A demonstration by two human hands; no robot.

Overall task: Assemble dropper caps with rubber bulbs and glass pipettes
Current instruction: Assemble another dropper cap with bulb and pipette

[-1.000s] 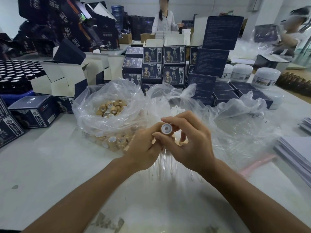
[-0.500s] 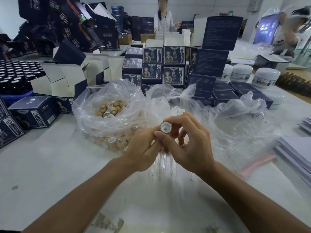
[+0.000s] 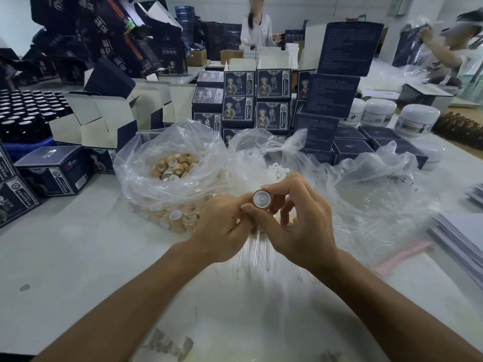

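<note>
My right hand [image 3: 292,226] pinches a tan dropper cap [image 3: 261,198] between thumb and forefinger, its white inside facing me. My left hand [image 3: 222,228] meets it from the left, thumb and fingertips touching the cap's side. Several clear glass pipettes [image 3: 254,253] lie on the table beneath both hands, partly hidden by them. A clear bag of tan caps [image 3: 172,165] sits behind my left hand. A second clear bag holds white rubber bulbs [image 3: 277,171] just beyond my right hand.
Dark blue boxes [image 3: 257,100] are stacked behind the bags, with open cartons [image 3: 91,121] and dark bottles [image 3: 23,111] at left. White jars [image 3: 415,118] stand at right. Grey sheets [image 3: 462,236] lie at the right edge. Two people work at the back.
Both hands have lifted slightly with the cap, and the cap's open white side has turned more squarely toward me. The person at back right has moved a dark box.
</note>
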